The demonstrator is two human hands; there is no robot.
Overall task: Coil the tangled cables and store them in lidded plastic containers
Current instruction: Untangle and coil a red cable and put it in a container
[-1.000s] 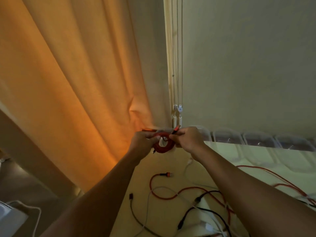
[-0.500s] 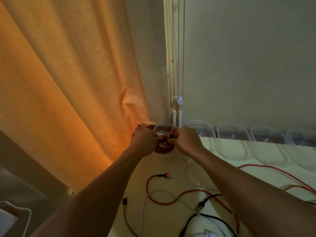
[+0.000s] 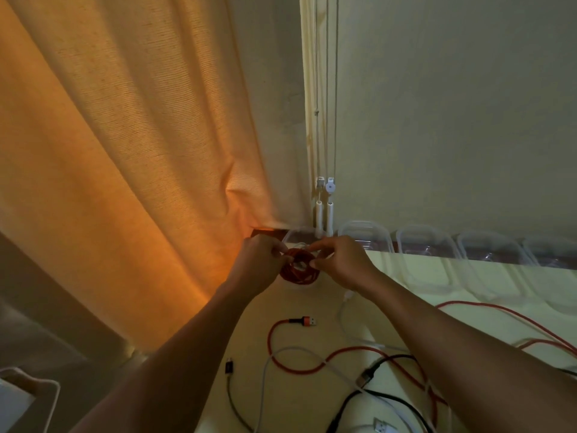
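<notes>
A red coiled cable (image 3: 299, 270) sits at the far left end of the table, over a clear plastic container (image 3: 292, 237) whose rim shows just behind it. My left hand (image 3: 259, 262) pinches the coil's left side. My right hand (image 3: 340, 260) pinches its right side with thumb and forefinger. Nearer to me lie loose cables: a red one with an orange USB plug (image 3: 307, 321), a white one (image 3: 318, 360), a black one (image 3: 371, 398) and a grey one (image 3: 232, 398).
A row of clear plastic containers (image 3: 365, 237) lines the table's back edge against the wall. An orange curtain (image 3: 125, 170) hangs at the left, touching the table corner. Blind cords with white pulls (image 3: 324, 214) hang just behind the coil. More red cable (image 3: 515, 320) runs at the right.
Both hands have lowered the red coil from mid-air down to the container at the table's far left corner. The camera has tilted so more of the table shows.
</notes>
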